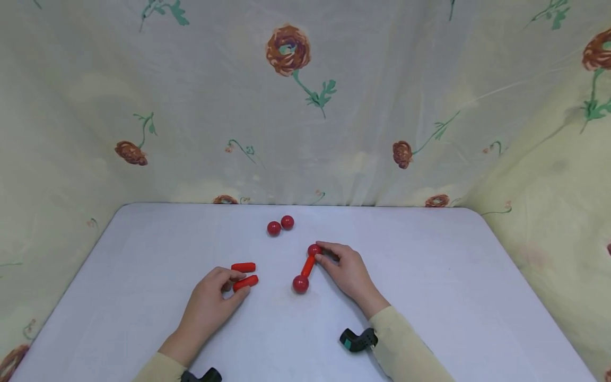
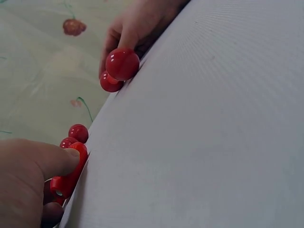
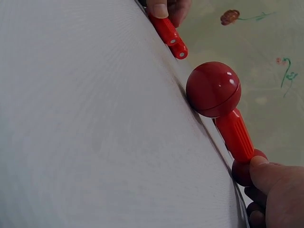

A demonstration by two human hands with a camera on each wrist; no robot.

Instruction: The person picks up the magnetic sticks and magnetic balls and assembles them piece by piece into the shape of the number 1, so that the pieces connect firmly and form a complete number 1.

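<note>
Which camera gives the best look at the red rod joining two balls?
The right wrist view: the red rod appears large there, its grooves visible. The head view shows it small, between both balls. In the left wrist view, the nearer ball hides most of it.

White desk [image 2: 204,123], its edge slanting across the view. At the edge's lower end, left hand [image 2: 21,175] pinches a red stick [image 2: 71,175], thumb on top; pale dot at the stick's near end. Two red balls [image 2: 78,132] just past it. Farther up the edge, right hand [image 2: 140,23] at a near ball [image 2: 122,64] and far ball [image 2: 110,85], red link between mostly hidden. Pale flowered cloth [image 2: 42,90] beyond the edge.
</note>
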